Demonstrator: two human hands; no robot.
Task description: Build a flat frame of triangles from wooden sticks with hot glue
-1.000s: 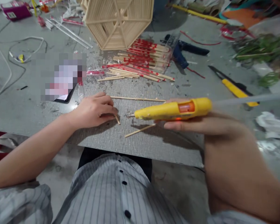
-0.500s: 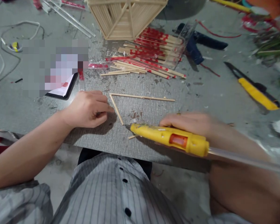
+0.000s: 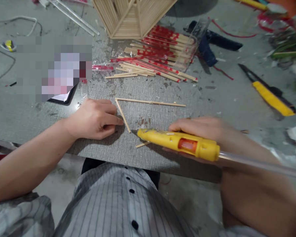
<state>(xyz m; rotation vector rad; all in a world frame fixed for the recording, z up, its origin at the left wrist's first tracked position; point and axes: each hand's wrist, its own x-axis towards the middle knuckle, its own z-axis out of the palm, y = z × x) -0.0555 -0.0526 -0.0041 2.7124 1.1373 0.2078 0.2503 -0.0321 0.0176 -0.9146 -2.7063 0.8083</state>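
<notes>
My right hand [image 3: 192, 126] is wrapped around a yellow hot glue gun [image 3: 160, 136] with a clear glue stick in its back end. Much of its grip is hidden under the body. The dark nozzle is at the lower end of a short wooden stick [image 3: 120, 110]. My left hand [image 3: 96, 118] is closed, fingers curled, with its index fingertip against that stick. At its upper end the short stick meets a longer, jointed wooden stick [image 3: 150, 102], forming a sharp corner flat on the table. Another stick piece [image 3: 141, 144] pokes out from beneath the glue gun.
Behind lie loose chopsticks [image 3: 138, 71] and red-printed packs [image 3: 167, 49]. A wooden stick structure [image 3: 128, 23] stands at the back. A yellow utility knife [image 3: 272, 97] lies right, a phone [image 3: 69, 97] left, and dark blue pieces [image 3: 208, 49] near the packs. The table's front edge runs below my hands.
My left hand has shifted slightly right, bringing its fingertip against the short stick. The glue gun's nozzle stays at the stick's lower end; its body has moved very little.
</notes>
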